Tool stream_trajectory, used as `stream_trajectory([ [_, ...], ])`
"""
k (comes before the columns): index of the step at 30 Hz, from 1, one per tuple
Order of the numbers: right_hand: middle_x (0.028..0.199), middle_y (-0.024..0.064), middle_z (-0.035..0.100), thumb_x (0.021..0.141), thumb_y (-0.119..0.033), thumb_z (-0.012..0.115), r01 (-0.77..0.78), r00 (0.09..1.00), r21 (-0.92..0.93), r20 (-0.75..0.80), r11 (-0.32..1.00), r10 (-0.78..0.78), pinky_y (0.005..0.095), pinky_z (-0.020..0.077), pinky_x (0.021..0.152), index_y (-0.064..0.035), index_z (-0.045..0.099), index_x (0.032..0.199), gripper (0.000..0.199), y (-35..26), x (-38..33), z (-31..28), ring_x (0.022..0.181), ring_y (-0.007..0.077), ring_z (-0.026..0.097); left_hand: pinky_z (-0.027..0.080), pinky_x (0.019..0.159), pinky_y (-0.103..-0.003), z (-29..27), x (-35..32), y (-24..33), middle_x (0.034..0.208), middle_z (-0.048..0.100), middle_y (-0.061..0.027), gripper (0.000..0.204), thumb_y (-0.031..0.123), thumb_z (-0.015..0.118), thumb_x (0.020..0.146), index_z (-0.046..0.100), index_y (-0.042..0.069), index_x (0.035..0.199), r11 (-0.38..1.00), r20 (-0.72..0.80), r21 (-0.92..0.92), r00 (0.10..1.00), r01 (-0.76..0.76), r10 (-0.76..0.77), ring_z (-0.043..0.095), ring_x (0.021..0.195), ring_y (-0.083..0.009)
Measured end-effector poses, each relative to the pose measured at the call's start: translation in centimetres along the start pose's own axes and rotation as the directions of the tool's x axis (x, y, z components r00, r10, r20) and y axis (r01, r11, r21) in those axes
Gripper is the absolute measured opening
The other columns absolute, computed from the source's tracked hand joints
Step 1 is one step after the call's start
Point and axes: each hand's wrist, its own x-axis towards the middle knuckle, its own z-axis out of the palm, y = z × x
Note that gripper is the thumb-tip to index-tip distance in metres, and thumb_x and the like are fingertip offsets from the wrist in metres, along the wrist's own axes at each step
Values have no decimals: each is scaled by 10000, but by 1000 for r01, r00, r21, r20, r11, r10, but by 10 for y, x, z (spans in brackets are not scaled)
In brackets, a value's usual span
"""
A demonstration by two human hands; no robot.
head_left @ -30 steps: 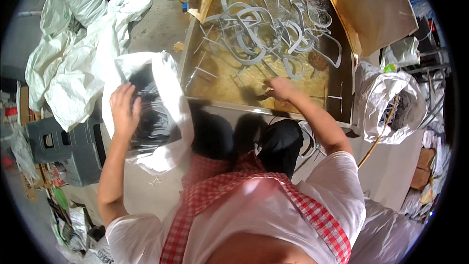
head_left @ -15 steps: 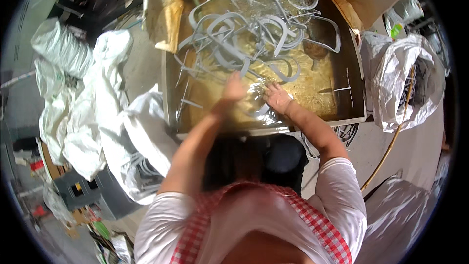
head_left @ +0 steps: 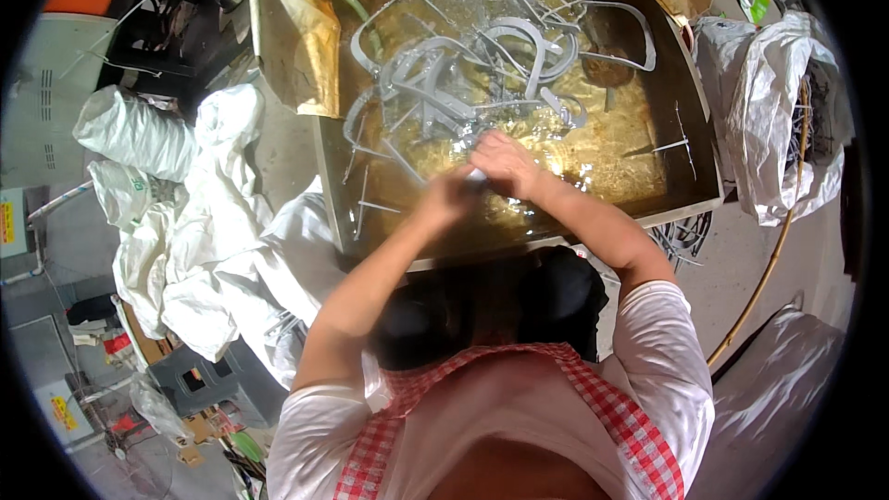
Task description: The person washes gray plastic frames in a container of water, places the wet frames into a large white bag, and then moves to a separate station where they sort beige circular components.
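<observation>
In the head view, two bare hands meet low over one shallow metal tray [head_left: 681,83] of water. The left hand [head_left: 446,196] is blurred, and I cannot tell whether its fingers are closed; the right hand [head_left: 505,162] is curled against it, its grip hidden, with one pale grey piece [head_left: 476,175] showing between them. Just beyond lie the curved grey strips [head_left: 431,83], well over six, too tangled to count exactly. One green hose [head_left: 356,5] dips in. Around the tray, on grey floor [head_left: 755,245], are one bamboo stick [head_left: 761,282], one open white sack [head_left: 755,130] and one grey stool [head_left: 208,380].
</observation>
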Motion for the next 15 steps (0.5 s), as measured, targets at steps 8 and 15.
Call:
stream_trajectory([
  [8,848,189,621,714,-223,650,-518,784,469,-73,715,616,431,474,673,-48,510,953,327,-39,54,-27,796,358,607,421,736,-337,-44,-55,43,1046,578,-77,337,350,561,869,549,56,1033,598,-24,-743,880,301,-473,544,911,-213],
  [15,964,159,635,721,-261,636,22,999,719,-36,695,6,407,453,803,-54,578,1095,432,-100,58,-48,874,302,603,456,886,-425,-95,-56,18,1088,578,-140,282,178,590,852,470,76,1087,465,-290,-879,891,-104,-349,550,1020,-280],
])
